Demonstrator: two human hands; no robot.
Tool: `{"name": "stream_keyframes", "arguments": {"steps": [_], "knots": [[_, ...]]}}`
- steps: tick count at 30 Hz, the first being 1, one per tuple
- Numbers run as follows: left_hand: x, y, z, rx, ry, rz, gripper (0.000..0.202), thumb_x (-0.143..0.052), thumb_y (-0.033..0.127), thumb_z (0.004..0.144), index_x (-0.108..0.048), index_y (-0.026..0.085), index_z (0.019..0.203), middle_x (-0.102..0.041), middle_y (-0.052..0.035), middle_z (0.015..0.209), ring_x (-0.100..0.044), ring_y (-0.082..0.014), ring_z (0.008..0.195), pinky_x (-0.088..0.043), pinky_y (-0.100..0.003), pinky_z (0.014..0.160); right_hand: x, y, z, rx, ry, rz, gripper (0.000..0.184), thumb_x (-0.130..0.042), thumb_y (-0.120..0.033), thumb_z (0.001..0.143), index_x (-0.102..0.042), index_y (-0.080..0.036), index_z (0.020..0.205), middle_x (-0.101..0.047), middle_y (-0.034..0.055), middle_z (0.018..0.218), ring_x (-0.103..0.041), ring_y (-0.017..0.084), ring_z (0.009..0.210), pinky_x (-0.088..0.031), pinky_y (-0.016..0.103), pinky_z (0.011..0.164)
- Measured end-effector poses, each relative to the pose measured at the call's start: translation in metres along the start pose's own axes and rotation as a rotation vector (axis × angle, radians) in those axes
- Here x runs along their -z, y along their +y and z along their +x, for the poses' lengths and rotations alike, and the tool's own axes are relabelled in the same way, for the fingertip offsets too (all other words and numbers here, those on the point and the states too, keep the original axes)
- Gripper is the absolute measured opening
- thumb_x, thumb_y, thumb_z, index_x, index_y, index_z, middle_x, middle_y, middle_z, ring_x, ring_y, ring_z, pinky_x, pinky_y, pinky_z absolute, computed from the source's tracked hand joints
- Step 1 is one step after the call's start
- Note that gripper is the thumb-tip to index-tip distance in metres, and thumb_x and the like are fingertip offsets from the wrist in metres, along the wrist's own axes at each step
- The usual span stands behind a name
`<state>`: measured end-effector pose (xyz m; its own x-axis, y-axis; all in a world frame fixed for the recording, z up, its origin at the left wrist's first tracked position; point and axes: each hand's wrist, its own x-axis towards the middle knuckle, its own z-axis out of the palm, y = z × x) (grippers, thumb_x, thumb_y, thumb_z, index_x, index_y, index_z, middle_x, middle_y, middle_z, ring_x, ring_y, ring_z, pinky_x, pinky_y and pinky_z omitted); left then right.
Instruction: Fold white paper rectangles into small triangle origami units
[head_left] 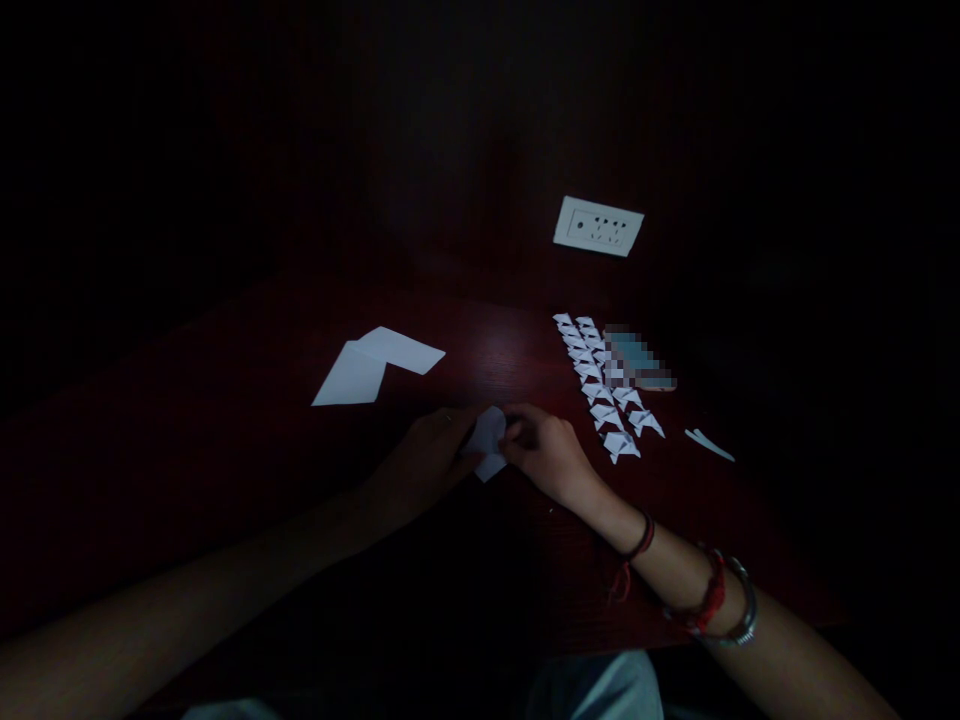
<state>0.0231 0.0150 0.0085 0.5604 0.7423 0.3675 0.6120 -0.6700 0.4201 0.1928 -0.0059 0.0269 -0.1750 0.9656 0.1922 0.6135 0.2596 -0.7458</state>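
My left hand (427,455) and my right hand (546,452) meet over a small white piece of paper (487,440) on the dark red table (247,450). Both hands have their fingers pinched on this paper, the left on its left edge and the right on its right edge. The scene is very dim. My right wrist carries red threads and a metal bangle.
Two white paper sheets (375,365) lie to the back left. Several small folded white paper pieces (604,385) sit in rows to the right, beside a blurred-out flat object (637,360). A white paper scrap (709,443) lies further right. A white wall socket (598,226) is behind.
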Motion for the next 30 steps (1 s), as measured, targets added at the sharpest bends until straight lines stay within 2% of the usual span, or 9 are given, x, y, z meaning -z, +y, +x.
{"name": "stream_keyframes", "arguments": {"steps": [7, 13, 18, 24, 30], "knots": [[-0.005, -0.005, 0.000, 0.023, 0.010, -0.059, 0.053, -0.052, 0.025, 0.077, -0.029, 0.025, 0.125, -0.055, -0.0023, 0.102, -0.052, -0.0174, 0.092, -0.040, -0.033, 0.081, -0.006, 0.012, 0.003, -0.032, 0.046, 0.096, 0.048, -0.050, -0.007, 0.066, -0.044, -0.014, 0.113, -0.062, -0.0005, 0.070, -0.058, 0.010, 0.062, -0.045, 0.022, 0.060], [-0.006, -0.005, -0.001, 0.022, 0.011, -0.061, 0.052, -0.052, 0.026, 0.078, -0.029, 0.025, 0.125, -0.056, -0.0018, 0.102, -0.052, -0.0171, 0.093, -0.039, -0.033, 0.082, -0.005, 0.009, 0.002, -0.017, 0.039, 0.060, 0.051, -0.048, -0.006, 0.066, -0.043, -0.014, 0.116, -0.063, -0.0003, 0.071, -0.057, 0.009, 0.060, -0.044, 0.021, 0.059], [-0.003, -0.002, 0.000, 0.012, -0.001, -0.057, 0.045, -0.050, 0.025, 0.080, -0.034, 0.024, 0.122, -0.057, -0.0018, 0.098, -0.052, -0.0171, 0.089, -0.039, -0.032, 0.080, -0.003, 0.007, 0.002, 0.013, 0.042, -0.014, 0.049, -0.048, -0.006, 0.065, -0.047, -0.016, 0.113, -0.061, -0.0016, 0.069, -0.055, 0.009, 0.059, -0.042, 0.020, 0.058], [0.000, 0.001, 0.002, 0.022, -0.018, -0.040, 0.035, -0.050, 0.022, 0.078, -0.044, 0.022, 0.112, -0.058, -0.0008, 0.090, -0.054, -0.0172, 0.085, -0.040, -0.032, 0.078, -0.001, 0.006, 0.004, -0.040, 0.038, -0.039, 0.041, -0.048, -0.007, 0.066, -0.053, -0.013, 0.106, -0.061, -0.0011, 0.063, -0.054, 0.008, 0.056, -0.041, 0.020, 0.056], [0.007, 0.004, 0.003, 0.137, 0.031, -0.158, 0.030, -0.049, 0.020, 0.078, -0.043, 0.021, 0.107, -0.057, -0.0002, 0.088, -0.056, -0.0153, 0.080, -0.044, -0.029, 0.072, -0.002, 0.004, 0.002, 0.004, 0.024, 0.024, 0.036, -0.052, -0.014, 0.068, -0.054, -0.014, 0.103, -0.061, -0.0001, 0.069, -0.054, 0.008, 0.058, -0.040, 0.019, 0.056]]}}
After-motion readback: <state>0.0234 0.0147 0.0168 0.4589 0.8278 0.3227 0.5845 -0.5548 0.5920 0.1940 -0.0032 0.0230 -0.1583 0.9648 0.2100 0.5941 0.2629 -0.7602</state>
